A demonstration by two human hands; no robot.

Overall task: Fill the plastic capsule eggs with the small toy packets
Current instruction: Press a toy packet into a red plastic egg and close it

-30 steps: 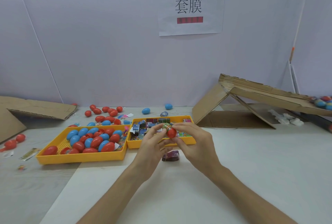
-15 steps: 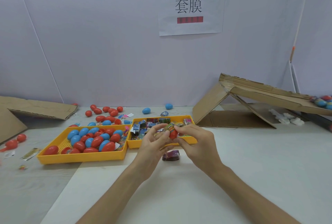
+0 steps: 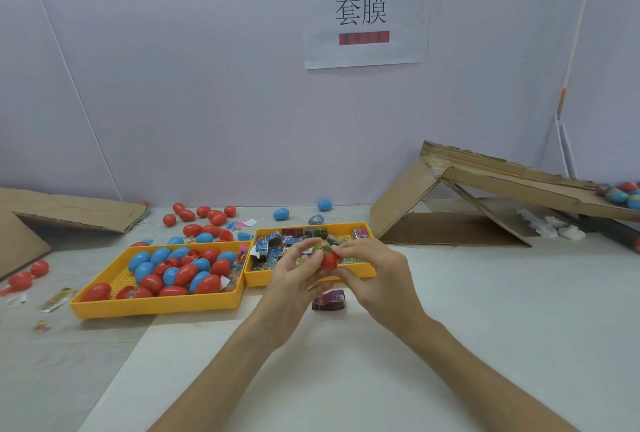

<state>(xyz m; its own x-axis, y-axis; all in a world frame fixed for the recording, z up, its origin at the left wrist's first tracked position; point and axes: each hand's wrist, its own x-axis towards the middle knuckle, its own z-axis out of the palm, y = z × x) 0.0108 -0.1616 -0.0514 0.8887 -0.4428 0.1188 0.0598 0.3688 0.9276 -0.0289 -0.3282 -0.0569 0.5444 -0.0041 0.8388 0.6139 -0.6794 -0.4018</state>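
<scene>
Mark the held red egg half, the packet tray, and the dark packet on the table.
red egg half (image 3: 329,260), head view, rounded shell.
packet tray (image 3: 258,278), head view, front wall.
dark packet (image 3: 329,300), head view, top face.

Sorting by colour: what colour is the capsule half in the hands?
Red; the capsule half shows best in the head view.

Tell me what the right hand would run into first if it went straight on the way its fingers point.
Its fingers point left and away. The right hand, gripping the red capsule, would likely meet the left hand, also holding it, first; the packet tray lies beyond.
</scene>
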